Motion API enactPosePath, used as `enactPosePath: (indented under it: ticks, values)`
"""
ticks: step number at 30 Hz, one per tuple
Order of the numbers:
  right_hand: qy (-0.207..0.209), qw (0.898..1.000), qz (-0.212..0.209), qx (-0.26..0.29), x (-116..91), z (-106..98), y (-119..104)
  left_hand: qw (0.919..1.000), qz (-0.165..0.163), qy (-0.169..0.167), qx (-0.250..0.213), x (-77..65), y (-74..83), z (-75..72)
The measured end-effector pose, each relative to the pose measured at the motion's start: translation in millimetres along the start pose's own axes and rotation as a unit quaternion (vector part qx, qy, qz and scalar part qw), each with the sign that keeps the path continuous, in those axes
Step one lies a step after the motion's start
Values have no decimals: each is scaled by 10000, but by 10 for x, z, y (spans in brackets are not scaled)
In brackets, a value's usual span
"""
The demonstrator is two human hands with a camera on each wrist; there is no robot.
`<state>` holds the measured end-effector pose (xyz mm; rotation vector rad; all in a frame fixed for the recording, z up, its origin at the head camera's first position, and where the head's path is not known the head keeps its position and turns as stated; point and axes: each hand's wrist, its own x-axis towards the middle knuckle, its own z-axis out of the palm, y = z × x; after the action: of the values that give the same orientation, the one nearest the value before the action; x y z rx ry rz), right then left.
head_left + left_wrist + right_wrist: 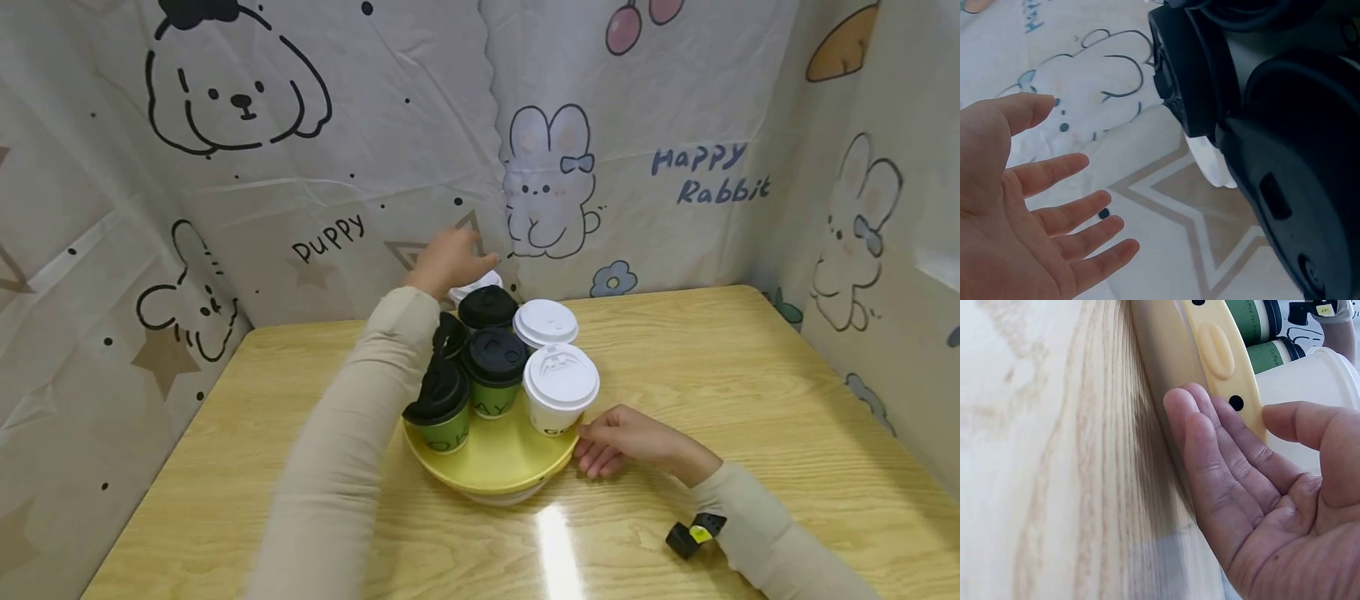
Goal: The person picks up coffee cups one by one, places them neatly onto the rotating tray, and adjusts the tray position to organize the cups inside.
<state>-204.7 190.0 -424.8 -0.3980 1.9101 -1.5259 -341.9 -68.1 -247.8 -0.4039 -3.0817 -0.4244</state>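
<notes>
A round yellow tray (495,467) on a pale base carries several paper coffee cups. Green cups with black lids (495,357) stand at its left and middle, white cups with white lids (561,377) along its right. My left hand (450,262) reaches over the back of the cups, partly covering the rearmost white lid (477,283). In the left wrist view its fingers are spread, holding nothing, beside the black lids (1194,72). My right hand (1260,481) pinches the tray's right rim (1244,375), thumb at the upper edge and fingers against the side.
The wooden table (712,358) extends around the tray. Behind it hangs a printed cloth wall (420,100) with cartoon animals, close to the left hand, and cloth also borders both sides. A small black camera (693,533) is worn at my right wrist.
</notes>
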Motion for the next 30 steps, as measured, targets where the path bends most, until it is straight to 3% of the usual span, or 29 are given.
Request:
enactPosePath:
  ticks: [11,19,30]
  values:
    - [-10,9999,22,103,-10,-13,26,9985,-456,-239,163,126,-99,150]
    - [24,10000,16,77,2,-25,9,9984,-471,-259,194,195,-156,110]
    - [39,9999,53,82,14,-23,14,9963,-557,-261,592,306,-95,109]
